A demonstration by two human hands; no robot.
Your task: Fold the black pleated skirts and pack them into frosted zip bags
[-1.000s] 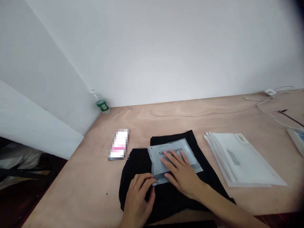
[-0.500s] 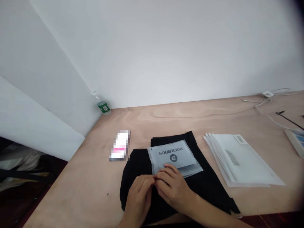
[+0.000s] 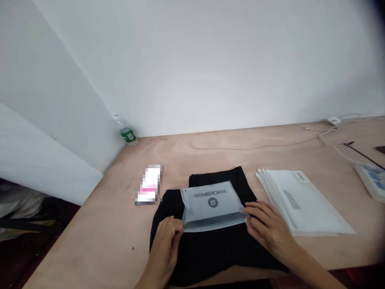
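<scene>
A frosted zip bag [image 3: 195, 206] printed with ROCKBROS lies over a folded black garment [image 3: 210, 253] on the table. My left hand [image 3: 169, 237] pinches the bag's near left corner. At its near right corner, my right hand [image 3: 266, 224] is closed on the edge, thumb below and fingers above. The bag's near edge, a pale strip, runs straight between both hands. Something flat and light shows through the bag's upper part, while its near part looks dark over the cloth.
To the right lies a stack of larger frosted bags [image 3: 313, 204]. A phone [image 3: 149, 184] rests left of the garment. A water bottle [image 3: 128, 134] stands in the back corner by the wall. Cables [image 3: 327, 130] and a power strip [image 3: 371, 180] are at the far right.
My right hand has slid rightward from beside my left hand to the bag's right corner. The bag has shifted slightly left and its near edge is now fully visible. My left hand moved a little left.
</scene>
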